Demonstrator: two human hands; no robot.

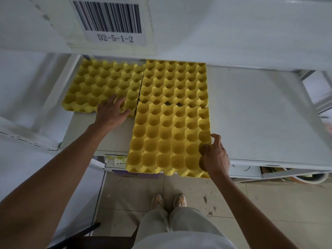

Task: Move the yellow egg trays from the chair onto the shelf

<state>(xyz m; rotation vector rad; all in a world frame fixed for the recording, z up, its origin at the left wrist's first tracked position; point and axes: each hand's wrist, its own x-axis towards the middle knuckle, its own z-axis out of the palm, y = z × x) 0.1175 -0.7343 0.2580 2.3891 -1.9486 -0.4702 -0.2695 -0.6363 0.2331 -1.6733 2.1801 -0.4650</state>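
Three yellow egg trays lie on the white shelf (251, 114). One tray (95, 83) sits at the back left and a second (176, 81) at the back middle. The third tray (168, 139) is in front of the second, its near edge hanging over the shelf's front lip. My left hand (111, 112) rests flat, fingers spread, on the near right corner of the back-left tray. My right hand (213, 155) pinches the right edge of the front tray near its front corner. The chair is barely visible, a dark frame (86, 232) at the bottom edge.
An upper shelf board with a barcode label "D2-5-1-2" (111, 22) overhangs the back of the trays. The shelf's right half is bare white surface. Lower shelves with boxes (269, 171) sit below. My feet (168, 202) stand on the tiled floor.
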